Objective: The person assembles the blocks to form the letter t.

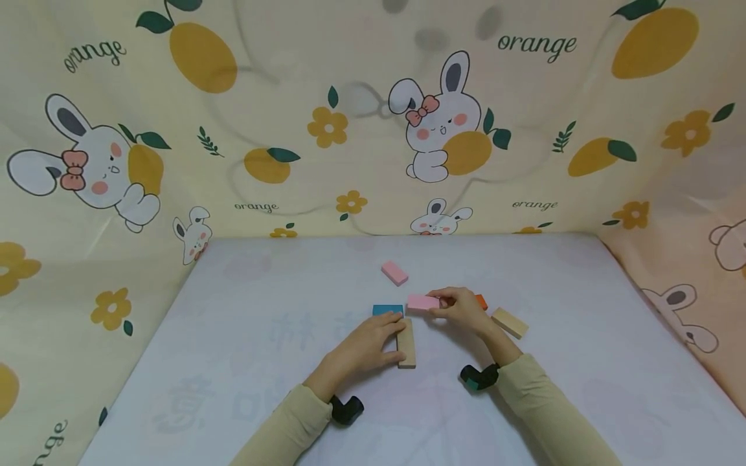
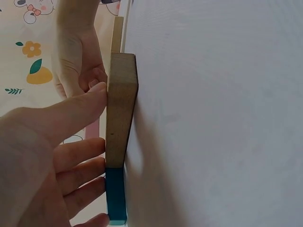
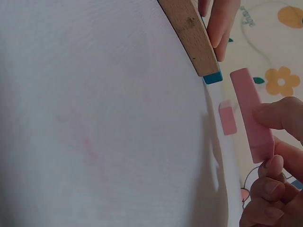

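Count them, 6 blocks in view. Pink, 2: the held pink block point(image 1: 421, 302) in the right hand point(image 1: 463, 309), and the far pink block point(image 1: 394, 272), lying beyond the hands. Wood, 2: the near wooden block point(image 1: 407, 346) right against the left hand point(image 1: 366, 341), and the outer wooden block point(image 1: 509, 323) just right of the right hand. Blue, 1: the blue block point(image 1: 384, 309) at the left hand's fingertips. Orange, 1: the orange block point(image 1: 480, 301), partly hidden behind the right hand.

And the hands! They're apart. The right is clamped, thumb and fingers pinching the pink by its right end, the free end pointing left, just beside the blue; whether it touches the tabletop point(image 1: 583, 291), can't tell. The left is spread and relaxed, thumb well clear of the 4 fingers, thumb on the near wood, fingertips along wood and blue.
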A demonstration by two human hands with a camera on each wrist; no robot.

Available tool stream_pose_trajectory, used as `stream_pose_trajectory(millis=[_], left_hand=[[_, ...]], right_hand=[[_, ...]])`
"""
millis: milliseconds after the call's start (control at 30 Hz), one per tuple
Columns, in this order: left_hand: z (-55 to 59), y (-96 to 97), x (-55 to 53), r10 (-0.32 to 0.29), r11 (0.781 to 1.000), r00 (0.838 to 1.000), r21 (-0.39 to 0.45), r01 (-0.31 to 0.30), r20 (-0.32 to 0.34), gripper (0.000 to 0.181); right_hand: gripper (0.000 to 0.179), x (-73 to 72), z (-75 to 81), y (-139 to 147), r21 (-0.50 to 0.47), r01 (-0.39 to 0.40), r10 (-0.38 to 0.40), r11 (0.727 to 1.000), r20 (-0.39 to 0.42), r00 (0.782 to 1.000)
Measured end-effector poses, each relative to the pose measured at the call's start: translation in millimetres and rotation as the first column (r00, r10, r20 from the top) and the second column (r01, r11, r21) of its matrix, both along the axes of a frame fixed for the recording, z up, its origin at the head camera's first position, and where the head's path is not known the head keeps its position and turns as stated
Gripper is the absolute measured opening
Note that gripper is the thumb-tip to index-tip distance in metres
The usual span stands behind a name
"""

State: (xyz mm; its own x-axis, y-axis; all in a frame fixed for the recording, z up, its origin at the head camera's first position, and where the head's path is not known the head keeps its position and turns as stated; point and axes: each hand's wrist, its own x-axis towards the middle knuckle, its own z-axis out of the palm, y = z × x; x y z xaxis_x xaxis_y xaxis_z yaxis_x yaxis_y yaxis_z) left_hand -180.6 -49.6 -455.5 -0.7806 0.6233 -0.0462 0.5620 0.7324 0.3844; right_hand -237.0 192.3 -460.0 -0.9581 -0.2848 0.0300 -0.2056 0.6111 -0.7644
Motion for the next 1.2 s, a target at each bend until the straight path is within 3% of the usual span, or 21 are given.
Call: stream_pose_trajectory(millis=[433, 1200], left_hand=[[1.5, -0.6, -0.3, -0.034, 0.999, 0.998, -0.001, 0.034, -0.048, 0.062], [3.6, -0.6, 0.1, -0.028, 1.000, 0.999, 0.005, 0.028, -0.033, 0.062]], right_hand=[[0.032, -2.0, -2.8, -2.5, -0.011, -0.026, 0.026, 1.000, 0.026, 0.999], [0.036, -2.9, -3.2, -1.0, -0.003, -0.083, 0.083, 0.997, 0.072, 0.994]])
